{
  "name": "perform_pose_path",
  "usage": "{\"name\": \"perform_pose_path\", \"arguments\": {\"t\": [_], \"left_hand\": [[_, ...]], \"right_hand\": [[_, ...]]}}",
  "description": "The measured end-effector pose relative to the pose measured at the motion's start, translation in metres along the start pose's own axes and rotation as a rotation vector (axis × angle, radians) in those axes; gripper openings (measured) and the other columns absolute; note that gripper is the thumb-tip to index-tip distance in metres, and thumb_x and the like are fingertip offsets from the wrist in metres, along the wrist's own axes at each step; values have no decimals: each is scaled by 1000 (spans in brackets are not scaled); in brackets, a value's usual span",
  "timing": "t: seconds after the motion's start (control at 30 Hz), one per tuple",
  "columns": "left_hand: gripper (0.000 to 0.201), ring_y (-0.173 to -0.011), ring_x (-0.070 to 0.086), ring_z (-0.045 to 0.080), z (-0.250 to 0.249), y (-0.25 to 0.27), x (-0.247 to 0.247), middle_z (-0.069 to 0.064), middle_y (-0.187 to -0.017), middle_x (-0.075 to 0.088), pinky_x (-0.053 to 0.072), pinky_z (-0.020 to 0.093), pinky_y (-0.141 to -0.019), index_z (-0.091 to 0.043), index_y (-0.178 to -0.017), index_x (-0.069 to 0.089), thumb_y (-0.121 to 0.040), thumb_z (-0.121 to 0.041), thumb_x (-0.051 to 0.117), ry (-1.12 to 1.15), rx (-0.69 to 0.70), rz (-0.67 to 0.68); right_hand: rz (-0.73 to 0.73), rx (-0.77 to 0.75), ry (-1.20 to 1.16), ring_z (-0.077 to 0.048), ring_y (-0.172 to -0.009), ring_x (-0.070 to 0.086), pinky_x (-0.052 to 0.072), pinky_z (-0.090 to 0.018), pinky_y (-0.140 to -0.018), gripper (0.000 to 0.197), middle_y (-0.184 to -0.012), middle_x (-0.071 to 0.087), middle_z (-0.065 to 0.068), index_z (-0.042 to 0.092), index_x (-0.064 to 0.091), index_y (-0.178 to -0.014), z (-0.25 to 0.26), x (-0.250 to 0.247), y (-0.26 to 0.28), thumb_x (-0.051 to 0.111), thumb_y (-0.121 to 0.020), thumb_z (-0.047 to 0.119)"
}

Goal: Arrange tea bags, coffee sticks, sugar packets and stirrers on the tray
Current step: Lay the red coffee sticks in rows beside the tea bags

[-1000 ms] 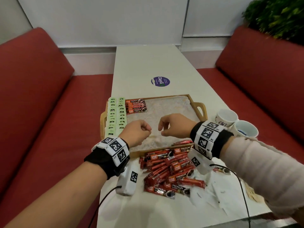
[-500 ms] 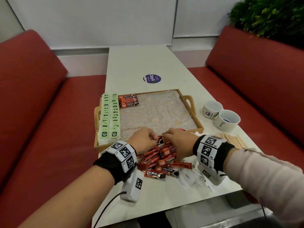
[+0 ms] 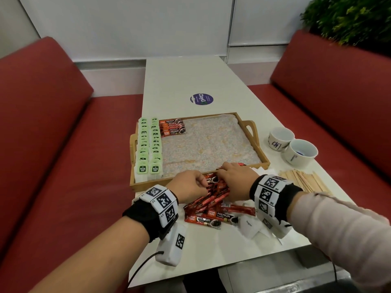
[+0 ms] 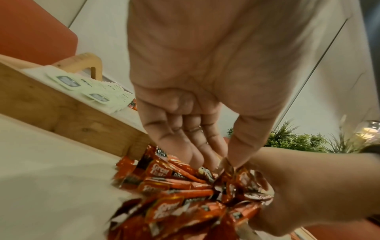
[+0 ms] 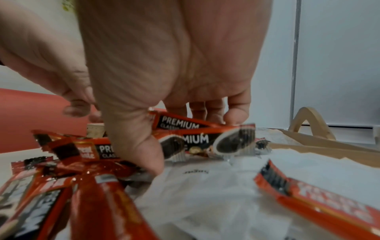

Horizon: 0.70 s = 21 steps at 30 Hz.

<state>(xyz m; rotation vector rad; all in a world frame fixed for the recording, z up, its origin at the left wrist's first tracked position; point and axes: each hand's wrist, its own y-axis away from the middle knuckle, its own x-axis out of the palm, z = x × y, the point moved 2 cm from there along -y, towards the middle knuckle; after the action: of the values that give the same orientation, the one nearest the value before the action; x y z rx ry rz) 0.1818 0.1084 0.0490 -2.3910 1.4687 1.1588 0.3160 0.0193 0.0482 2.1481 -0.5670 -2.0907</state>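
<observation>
A: Left to right. Tea bags [image 3: 149, 148] fill the tray's [image 3: 262, 166] 9 o'clock edge; a few coffee sticks lie at 11. Loose coffee stick pile [image 3: 211, 206] sits on the table at the tray's 6 o'clock.

B: Hands?

A: Left hand [image 3: 188, 187] curled, fingertips in the pile; whether it pinches a stick, cannot tell. Right hand [image 3: 237, 180] grips several sticks, long axes running 9-to-3. Both touch the pile; judged, right is nearer the tray.
</observation>
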Motion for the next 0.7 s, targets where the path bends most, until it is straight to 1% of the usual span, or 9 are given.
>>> {"name": "perform_pose_path", "arguments": {"t": [0.1, 0.2, 0.33, 0.5, 0.57, 0.7], "left_hand": [[10, -66, 55, 3, 3, 0, -2, -11, -74, 59, 43, 15, -61, -22, -88, 62, -82, -16, 66, 12, -2, -3], [9, -66, 54, 2, 5, 1, -6, -11, -74, 58, 42, 14, -59, -22, -90, 61, -83, -17, 65, 4, -8, -3], [10, -67, 53, 2, 7, 1, -9, -12, -75, 58, 41, 14, -58, -22, -92, 62, -84, -17, 65, -23, -7, 1], [11, -72, 57, 6, 10, 0, -8, -6, -82, 65, 44, 16, -60, -20, -93, 62, -83, -16, 66, 7, -19, 14], [11, -73, 57, 7, 11, -1, -8, -7, -81, 63, 46, 17, -62, -20, -93, 62, -83, -18, 67, 8, -20, 13], [14, -70, 57, 6, 14, -3, -9, -10, -77, 60, 46, 16, -62, -23, -89, 60, -81, -16, 70, 35, -27, 21]], "right_hand": [[5, -3, 33, -23, -112, 45, 44, -35, -92, 73, -126, 45, -4, 19, 45, -128, 1, 0, -2, 72, -70, 54], [11, -2, 69, -23, -113, 44, 42, -36, -93, 72, -126, 46, -3, 20, 46, -129, 2, -2, -3, 71, -70, 54], [16, 11, 77, -22, -112, 43, 38, -36, -91, 55, -122, 49, -2, 24, 49, -127, -1, -10, -2, 66, -78, 40], [41, 11, 73, -22, -111, 42, 38, -36, -90, 49, -118, 51, -1, 27, 51, -127, -4, -16, -2, 63, -80, 34], [54, 10, 76, -22, -111, 43, 38, -36, -90, 49, -118, 52, 0, 27, 51, -127, -4, -18, -3, 63, -80, 32], [67, -2, 64, -22, -110, 43, 37, -34, -87, 48, -116, 53, -1, 26, 52, -127, -6, -24, -4, 63, -80, 29]]}}
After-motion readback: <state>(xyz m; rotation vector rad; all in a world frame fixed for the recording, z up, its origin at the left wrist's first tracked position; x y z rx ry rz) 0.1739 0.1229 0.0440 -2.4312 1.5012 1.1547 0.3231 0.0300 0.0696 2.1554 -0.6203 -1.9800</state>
